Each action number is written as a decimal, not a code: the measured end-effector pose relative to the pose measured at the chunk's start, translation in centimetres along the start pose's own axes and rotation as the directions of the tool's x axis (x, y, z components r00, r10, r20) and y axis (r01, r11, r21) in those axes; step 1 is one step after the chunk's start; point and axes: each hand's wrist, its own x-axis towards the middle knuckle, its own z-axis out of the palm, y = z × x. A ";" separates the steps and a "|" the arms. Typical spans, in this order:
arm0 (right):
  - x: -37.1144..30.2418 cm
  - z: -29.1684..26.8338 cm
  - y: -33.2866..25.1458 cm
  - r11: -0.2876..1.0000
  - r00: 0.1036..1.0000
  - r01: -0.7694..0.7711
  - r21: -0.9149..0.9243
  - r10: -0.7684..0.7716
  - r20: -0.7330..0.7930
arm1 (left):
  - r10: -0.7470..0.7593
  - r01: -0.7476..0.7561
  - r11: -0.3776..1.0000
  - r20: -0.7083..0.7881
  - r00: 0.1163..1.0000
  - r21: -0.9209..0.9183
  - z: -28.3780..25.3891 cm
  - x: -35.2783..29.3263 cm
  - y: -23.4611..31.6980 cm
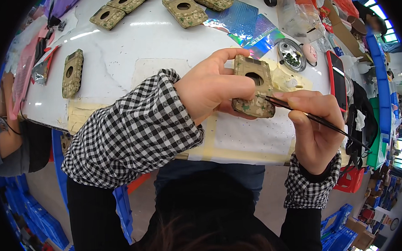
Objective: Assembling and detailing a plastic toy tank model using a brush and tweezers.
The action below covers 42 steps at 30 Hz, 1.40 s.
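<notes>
My left hand point(212, 88) is closed around a camouflage-patterned toy tank hull point(261, 102) with a round hole in its top, held tilted above the table. One finger lies across its face near the hole. In my right hand point(318, 115) is a pair of slim dark tweezers point(316, 118), pinched between thumb and fingers. Their tip meets the hull's surface just below the hole, close to the left index finger. Anything between the tips is too small to make out. Beyond the right hand, a round clear dish point(291, 55) contains small dark green bits.
More camouflage hulls lie at the back, one point(184, 10) near the middle, and another point(73, 73) at the left. Shiny holographic sheets point(250, 25) lie behind my hands. A red-edged phone point(337, 79) rests at the right. Another person's arm point(8, 131) shows at the far left.
</notes>
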 end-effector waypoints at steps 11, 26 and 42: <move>0.0 0.0 0.1 1.000 1.000 0.005 0.017 -0.005 0.001 | 0.004 -0.004 1.000 -0.011 1.000 0.010 0.1 0.0 0.0; 0.2 0.0 0.0 1.000 1.000 0.011 0.001 -0.011 0.011 | 0.000 0.000 1.000 -0.020 1.000 0.009 0.2 -0.2 0.1; 0.1 -0.3 0.2 0.999 1.000 -0.015 0.041 0.014 0.006 | -0.007 0.007 1.000 0.004 1.000 0.006 0.0 0.0 0.0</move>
